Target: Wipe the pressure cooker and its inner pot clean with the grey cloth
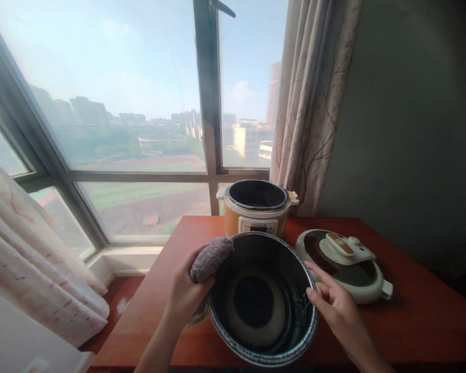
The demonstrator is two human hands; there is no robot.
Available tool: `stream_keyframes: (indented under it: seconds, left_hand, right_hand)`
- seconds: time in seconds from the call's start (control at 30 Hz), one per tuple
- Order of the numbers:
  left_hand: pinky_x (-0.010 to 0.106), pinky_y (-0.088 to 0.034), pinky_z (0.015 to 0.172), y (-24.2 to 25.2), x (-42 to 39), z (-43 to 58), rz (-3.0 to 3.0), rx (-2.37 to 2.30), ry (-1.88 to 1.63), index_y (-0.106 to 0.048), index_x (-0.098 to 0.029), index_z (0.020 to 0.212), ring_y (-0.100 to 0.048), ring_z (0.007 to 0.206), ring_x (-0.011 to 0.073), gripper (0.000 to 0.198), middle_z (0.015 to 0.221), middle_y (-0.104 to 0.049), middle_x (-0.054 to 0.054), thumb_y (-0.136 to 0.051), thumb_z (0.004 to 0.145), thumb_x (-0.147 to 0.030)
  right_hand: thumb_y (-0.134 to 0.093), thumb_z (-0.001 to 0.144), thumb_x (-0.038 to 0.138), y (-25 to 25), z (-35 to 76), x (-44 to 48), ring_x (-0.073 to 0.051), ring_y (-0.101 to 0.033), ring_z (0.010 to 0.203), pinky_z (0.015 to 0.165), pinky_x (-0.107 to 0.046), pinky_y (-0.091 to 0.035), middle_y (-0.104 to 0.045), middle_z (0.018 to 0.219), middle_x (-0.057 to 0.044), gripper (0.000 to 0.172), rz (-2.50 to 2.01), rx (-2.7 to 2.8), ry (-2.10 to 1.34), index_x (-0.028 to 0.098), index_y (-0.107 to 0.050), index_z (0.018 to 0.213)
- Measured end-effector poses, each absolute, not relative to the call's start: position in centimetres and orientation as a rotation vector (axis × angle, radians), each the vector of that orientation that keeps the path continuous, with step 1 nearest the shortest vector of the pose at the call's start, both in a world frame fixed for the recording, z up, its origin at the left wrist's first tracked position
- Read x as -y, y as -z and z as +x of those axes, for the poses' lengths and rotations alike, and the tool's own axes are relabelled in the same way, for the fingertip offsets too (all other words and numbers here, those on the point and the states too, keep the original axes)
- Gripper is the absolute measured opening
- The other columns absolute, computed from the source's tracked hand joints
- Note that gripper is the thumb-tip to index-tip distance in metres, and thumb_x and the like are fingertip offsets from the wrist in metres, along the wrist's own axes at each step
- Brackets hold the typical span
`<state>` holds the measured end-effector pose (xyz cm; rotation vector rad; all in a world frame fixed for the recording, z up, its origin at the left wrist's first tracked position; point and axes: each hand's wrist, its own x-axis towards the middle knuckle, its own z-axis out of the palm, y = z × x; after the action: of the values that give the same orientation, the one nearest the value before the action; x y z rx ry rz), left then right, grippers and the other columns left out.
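Note:
A dark inner pot (261,300) is tilted with its opening toward me, above the red-brown table (419,311). My left hand (186,292) grips a grey cloth (210,258) and presses it against the pot's left rim. On the pot's right rim rests my right hand (332,303), thumb inside and fingers curled outside, holding the pot. Behind the pot stands the orange cooker body (256,210), open with no pot in it.
The cooker's lid (345,261) lies flat on the table to the right of the pot. A patterned curtain (314,103) hangs behind the cooker, another (34,259) lies at the left. A large window (132,129) fills the back; a dark wall stands on the right.

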<state>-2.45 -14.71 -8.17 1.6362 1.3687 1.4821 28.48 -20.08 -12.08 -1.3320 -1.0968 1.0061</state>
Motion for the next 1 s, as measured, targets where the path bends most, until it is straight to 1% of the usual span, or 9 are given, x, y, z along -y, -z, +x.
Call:
stream_keyframes:
  seconds: [0.1,0.27,0.53,0.67,0.77,0.87,1.0]
  left_hand:
    - [0.043,-0.053,0.098,9.7,14.0,-1.9,1.615,-1.367,-1.458,-0.069,-0.020,0.115,-0.070,0.104,0.0308,0.055,0.110,-0.076,0.006,-0.067,0.060,-0.019]
    - [0.041,-0.053,0.098,11.2,13.4,-1.2,1.548,-1.380,-1.476,-0.068,-0.018,0.116,-0.069,0.107,0.0297,0.053,0.113,-0.074,0.007,-0.066,0.063,-0.021]
    - [0.039,-0.056,0.092,11.0,13.1,-1.0,1.587,-1.422,-1.504,-0.069,-0.018,0.116,-0.071,0.100,0.0287,0.053,0.107,-0.076,0.006,-0.067,0.063,-0.024]
    - [0.039,-0.057,0.091,11.0,12.8,-1.0,1.589,-1.434,-1.503,-0.069,-0.019,0.118,-0.071,0.100,0.0289,0.055,0.107,-0.076,0.005,-0.067,0.063,-0.024]
    - [0.039,-0.056,0.092,11.1,12.5,-1.1,1.590,-1.435,-1.503,-0.069,-0.019,0.119,-0.071,0.101,0.0287,0.055,0.108,-0.076,0.005,-0.067,0.064,-0.023]
    - [0.039,-0.055,0.094,11.1,12.0,-1.3,1.594,-1.428,-1.517,-0.069,-0.019,0.119,-0.070,0.103,0.0286,0.055,0.109,-0.076,0.005,-0.067,0.063,-0.022]
    - [0.037,-0.056,0.092,11.1,11.4,-1.4,1.586,-1.423,-1.513,-0.068,-0.020,0.117,-0.071,0.101,0.0276,0.053,0.108,-0.076,0.004,-0.067,0.064,-0.022]
  right_hand:
    - [-0.069,0.074,0.045,12.4,28.9,19.7,-0.013,-0.035,0.054,0.053,-0.027,-0.031,-0.037,0.057,0.009,0.088,-1.355,1.105,-0.988,0.003,-0.043,0.148]
    - [-0.066,0.077,0.042,13.1,29.2,19.4,-0.013,-0.033,0.054,0.053,-0.027,-0.031,-0.034,0.058,0.010,0.084,-1.377,1.128,-0.934,0.002,-0.044,0.147]
    - [-0.063,0.075,0.043,12.9,28.8,18.7,-0.013,-0.033,0.053,0.053,-0.027,-0.032,-0.034,0.056,0.010,0.083,-1.407,1.149,-0.873,-0.001,-0.046,0.144]
    - [-0.062,0.073,0.044,12.5,28.5,18.3,-0.013,-0.034,0.053,0.053,-0.027,-0.033,-0.034,0.055,0.010,0.083,-1.432,1.172,-0.851,-0.002,-0.050,0.141]
    - [-0.061,0.073,0.043,12.5,28.4,17.9,-0.013,-0.034,0.053,0.054,-0.027,-0.034,-0.034,0.055,0.010,0.081,-1.427,1.183,-0.840,-0.001,-0.051,0.140]
    - [-0.062,0.071,0.042,12.4,28.3,17.4,-0.013,-0.036,0.052,0.053,-0.027,-0.034,-0.036,0.054,0.010,0.080,-1.426,1.161,-0.842,0.002,-0.054,0.139]
    - [-0.062,0.069,0.044,12.2,27.9,16.9,-0.014,-0.037,0.052,0.054,-0.027,-0.034,-0.037,0.054,0.010,0.081,-1.434,1.150,-0.831,0.003,-0.055,0.138]
